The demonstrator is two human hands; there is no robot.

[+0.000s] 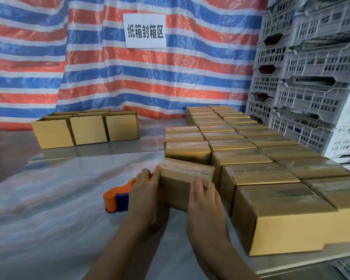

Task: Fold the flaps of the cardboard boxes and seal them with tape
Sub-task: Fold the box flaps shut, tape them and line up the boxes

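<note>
Box [176, 188] sits on the table [49, 199] against the sealed rows [251, 156], pressed between left hand [143, 190] and right hand [205, 201], fingers straight, clasping nothing. Its tape perhaps lies wrinkled; a skewed push could jam it crooked.

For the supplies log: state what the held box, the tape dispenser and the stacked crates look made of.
Held box: plain brown cardboard, matte, with shiny tape streaks on top.
Tape dispenser: orange and blue plastic, probably, smooth and moulded.
Stacked crates: pale grey slotted plastic, dull, apparently.
</note>
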